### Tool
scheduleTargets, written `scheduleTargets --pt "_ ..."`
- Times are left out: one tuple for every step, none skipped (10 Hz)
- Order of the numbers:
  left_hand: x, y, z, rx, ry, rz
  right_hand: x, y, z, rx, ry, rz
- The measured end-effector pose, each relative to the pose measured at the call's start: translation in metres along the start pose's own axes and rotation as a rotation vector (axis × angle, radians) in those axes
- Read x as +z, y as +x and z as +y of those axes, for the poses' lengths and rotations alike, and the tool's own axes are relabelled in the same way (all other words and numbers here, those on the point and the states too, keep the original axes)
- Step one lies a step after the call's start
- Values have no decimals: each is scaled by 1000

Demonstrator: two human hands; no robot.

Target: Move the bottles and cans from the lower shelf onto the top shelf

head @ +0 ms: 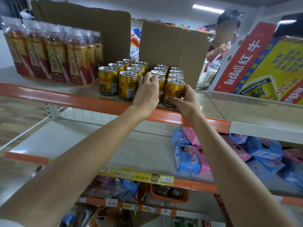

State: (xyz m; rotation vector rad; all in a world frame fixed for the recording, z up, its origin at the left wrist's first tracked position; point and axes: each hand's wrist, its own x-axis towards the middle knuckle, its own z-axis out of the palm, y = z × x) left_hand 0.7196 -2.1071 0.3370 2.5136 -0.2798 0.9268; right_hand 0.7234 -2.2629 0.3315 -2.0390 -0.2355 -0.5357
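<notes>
Several gold cans stand in rows on the top shelf (65, 97). My left hand (147, 90) grips a gold can (161, 81) in the front row, and my fingers hide most of it. My right hand (183, 99) grips the neighbouring front can (174, 89) at its base, near the shelf's orange edge. More gold cans (114, 79) stand to the left of them. Several bottles of brown drink (54, 58) stand in a row at the far left of the top shelf. The lower shelf (82, 145) below my arms shows a bare white surface.
Two cardboard sheets (172, 46) stand behind the cans. A tilted red and yellow carton (262, 66) fills the top shelf on the right. Blue and pink packs (190, 153) lie on the lower shelf's right. A person (226, 33) stands behind the shelving.
</notes>
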Motion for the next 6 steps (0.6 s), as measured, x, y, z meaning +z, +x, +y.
scheduleTargets --pt "-2 0 2 0 18 -2 0 -1 -2 2 17 -10" --pt "-4 1 4 -21 5 -22 0 -1 1 9 54 0" --pt "-10 2 6 -42 -21 -82 -2 -2 -1 7 68 13" --pt "-27 -2 12 -87 -96 -189 0 -4 -2 37 56 -3" --pt "-45 -4 8 -34 -121 -174 -1 -7 -8 50 29 18" --pt "-81 -5 -12 114 -53 -161 -5 -21 -25 109 -78 77"
